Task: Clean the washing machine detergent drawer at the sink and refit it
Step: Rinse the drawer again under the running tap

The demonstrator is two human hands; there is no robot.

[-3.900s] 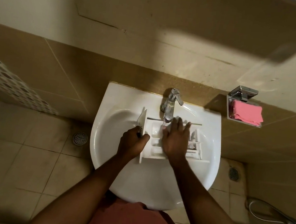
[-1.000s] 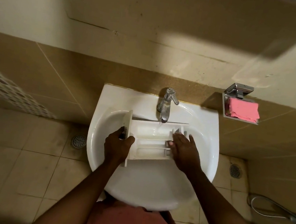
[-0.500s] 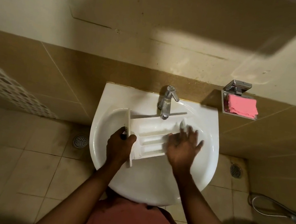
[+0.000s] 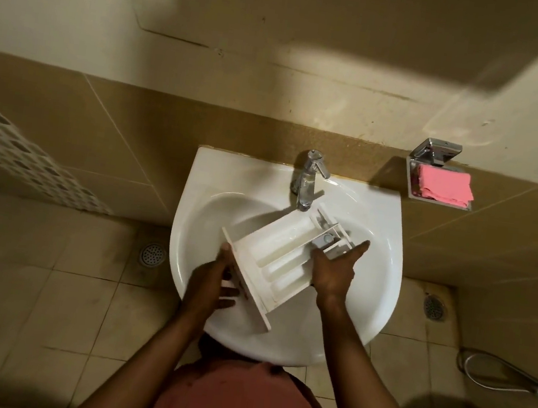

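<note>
Both hands steady the white drawer (image 4: 274, 256), which lies slantwise over the bowl of the sink (image 4: 376, 286). Its back end is just under the tap (image 4: 308, 181) and its front panel points toward the near left rim. The left hand (image 4: 210, 285) lies against the panel's outer face, thumb up along its edge, fingers fairly straight, not curled round. The right hand (image 4: 333, 274) rests flat on the drawer's right side by the back compartments, forefinger stretched out. A pink cloth (image 4: 442, 189) sits in a wall holder right of the sink.
</note>
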